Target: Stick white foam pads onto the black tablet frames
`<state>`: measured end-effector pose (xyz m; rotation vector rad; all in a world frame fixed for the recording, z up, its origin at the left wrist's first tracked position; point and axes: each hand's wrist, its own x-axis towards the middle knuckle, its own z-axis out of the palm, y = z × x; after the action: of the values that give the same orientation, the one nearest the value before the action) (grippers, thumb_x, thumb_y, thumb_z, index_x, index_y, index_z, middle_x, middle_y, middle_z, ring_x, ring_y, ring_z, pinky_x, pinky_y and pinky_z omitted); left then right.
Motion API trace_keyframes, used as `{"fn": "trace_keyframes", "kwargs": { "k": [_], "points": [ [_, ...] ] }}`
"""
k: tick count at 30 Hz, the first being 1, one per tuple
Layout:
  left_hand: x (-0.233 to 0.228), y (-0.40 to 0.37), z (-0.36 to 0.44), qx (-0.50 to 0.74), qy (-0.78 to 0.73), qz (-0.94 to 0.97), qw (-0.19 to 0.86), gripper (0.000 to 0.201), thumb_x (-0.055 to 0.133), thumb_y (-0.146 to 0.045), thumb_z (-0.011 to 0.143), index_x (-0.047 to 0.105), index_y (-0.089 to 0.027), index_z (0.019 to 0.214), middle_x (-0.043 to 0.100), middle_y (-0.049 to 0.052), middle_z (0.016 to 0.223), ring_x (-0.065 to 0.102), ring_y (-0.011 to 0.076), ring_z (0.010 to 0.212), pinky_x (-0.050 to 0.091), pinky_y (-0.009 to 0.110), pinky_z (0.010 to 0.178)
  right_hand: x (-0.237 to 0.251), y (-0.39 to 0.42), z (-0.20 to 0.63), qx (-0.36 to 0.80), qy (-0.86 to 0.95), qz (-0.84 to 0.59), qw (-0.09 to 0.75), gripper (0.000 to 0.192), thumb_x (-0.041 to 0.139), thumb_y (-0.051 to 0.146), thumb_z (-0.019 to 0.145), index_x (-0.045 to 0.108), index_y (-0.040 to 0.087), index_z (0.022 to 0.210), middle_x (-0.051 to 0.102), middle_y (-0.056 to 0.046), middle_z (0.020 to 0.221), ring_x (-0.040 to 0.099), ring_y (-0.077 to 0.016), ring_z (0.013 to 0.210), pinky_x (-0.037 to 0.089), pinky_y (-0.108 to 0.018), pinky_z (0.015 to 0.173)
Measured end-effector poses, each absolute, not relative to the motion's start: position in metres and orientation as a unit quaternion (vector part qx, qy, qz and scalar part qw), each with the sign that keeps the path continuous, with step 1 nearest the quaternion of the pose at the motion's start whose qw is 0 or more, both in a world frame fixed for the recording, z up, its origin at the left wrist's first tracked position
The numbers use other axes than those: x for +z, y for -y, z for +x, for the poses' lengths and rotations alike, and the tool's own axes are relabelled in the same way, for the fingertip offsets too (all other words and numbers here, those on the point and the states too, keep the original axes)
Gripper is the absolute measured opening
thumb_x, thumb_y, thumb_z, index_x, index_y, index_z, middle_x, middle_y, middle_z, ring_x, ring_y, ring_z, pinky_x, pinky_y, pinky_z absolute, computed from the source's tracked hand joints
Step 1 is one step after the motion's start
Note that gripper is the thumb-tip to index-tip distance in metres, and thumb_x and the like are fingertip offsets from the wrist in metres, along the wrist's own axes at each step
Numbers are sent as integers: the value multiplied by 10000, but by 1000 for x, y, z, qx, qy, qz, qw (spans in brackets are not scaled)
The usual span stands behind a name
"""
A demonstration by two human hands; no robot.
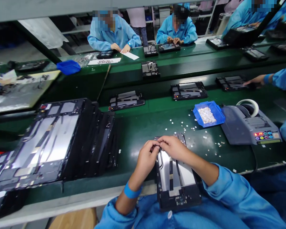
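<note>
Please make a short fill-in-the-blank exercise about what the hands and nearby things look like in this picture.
1. Both hands, left hand and right hand, touch the far end of a black ____.
2. The small bin holding white pieces is ____ in colour.
3. The left wrist wears a blue ____.

Missing words: tablet frame; blue; band

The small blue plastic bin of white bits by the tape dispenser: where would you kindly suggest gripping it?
Probably by the near rim of the small blue plastic bin, from above with the right hand: its top is open, and the grey tape dispenser crowds its right side.
</note>
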<state>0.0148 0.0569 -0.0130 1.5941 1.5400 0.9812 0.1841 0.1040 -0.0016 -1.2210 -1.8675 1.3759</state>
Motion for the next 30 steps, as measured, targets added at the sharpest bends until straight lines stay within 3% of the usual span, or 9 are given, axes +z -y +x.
{"fn": "trace_keyframes", "kwargs": {
  "k": [4,10,12,16,19,22,25,28,30],
  "points": [
    [-16,-56,9,411,-575,636,309,122,611,-181,914,719,-218,869,618,84,1138,617,224,1088,532,367,916,-3,-110,181,575,661,-418,240,283,567,166,926,769,190,1122,780,-27,968,691,-155,815,509,-253,750],
    [-17,-56,-1,407,-526,671,326,118,631,-200,916,694,-212,817,526,97,1424,573,232,1225,479,420,1062,5,-118,186,623,675,-372,129,176,552,154,918,708,164,836,625,47,631,522,-91,543,343,-193,508],
    [-18,-54,-3,413,-538,655,333,53,657,-205,885,698,-222,914,573,103,1367,583,241,1214,492,408,1022,4,-118,184,635,654,-385,145,101,591,154,895,669,168,833,602,58,631,503,-86,543,333,-190,501],
    [-21,-43,2,419,-625,561,346,411,770,-225,750,658,-215,1145,676,58,1051,627,208,931,505,334,811,-2,-113,177,597,651,-431,181,58,634,125,845,651,177,825,612,56,677,529,-95,600,347,-195,536],
    [-22,-35,11,432,-642,477,417,404,761,-270,755,643,-187,1133,680,32,938,616,176,801,502,307,743,-4,-107,174,563,662,-456,193,81,623,112,850,644,184,819,627,49,708,544,-104,636,358,-201,568],
    [-23,-34,20,476,-617,404,479,342,702,-316,824,631,-171,1125,696,49,955,653,180,848,527,312,782,-5,-100,174,519,682,-466,219,83,618,130,879,633,193,828,651,41,734,578,-116,668,385,-211,610],
    [-23,-38,25,510,-600,369,494,280,715,-309,817,645,-173,1051,712,56,964,677,187,913,535,315,842,-8,-92,175,475,708,-458,254,112,611,121,899,647,204,964,703,22,828,643,-135,733,450,-226,678],
    [-20,-42,26,529,-593,360,488,226,741,-291,788,645,-179,960,720,46,933,688,184,905,540,311,849,-13,-86,176,359,779,-435,275,181,593,128,942,656,201,1095,738,-47,985,693,-190,897,507,-284,800],
    [-18,-44,26,528,-596,364,483,211,741,-286,783,645,-178,937,720,41,893,691,180,859,546,303,809,-16,-82,176,261,829,-412,273,164,561,142,983,678,197,1084,743,-85,1041,692,-223,981,513,-324,876]
  ]
}}
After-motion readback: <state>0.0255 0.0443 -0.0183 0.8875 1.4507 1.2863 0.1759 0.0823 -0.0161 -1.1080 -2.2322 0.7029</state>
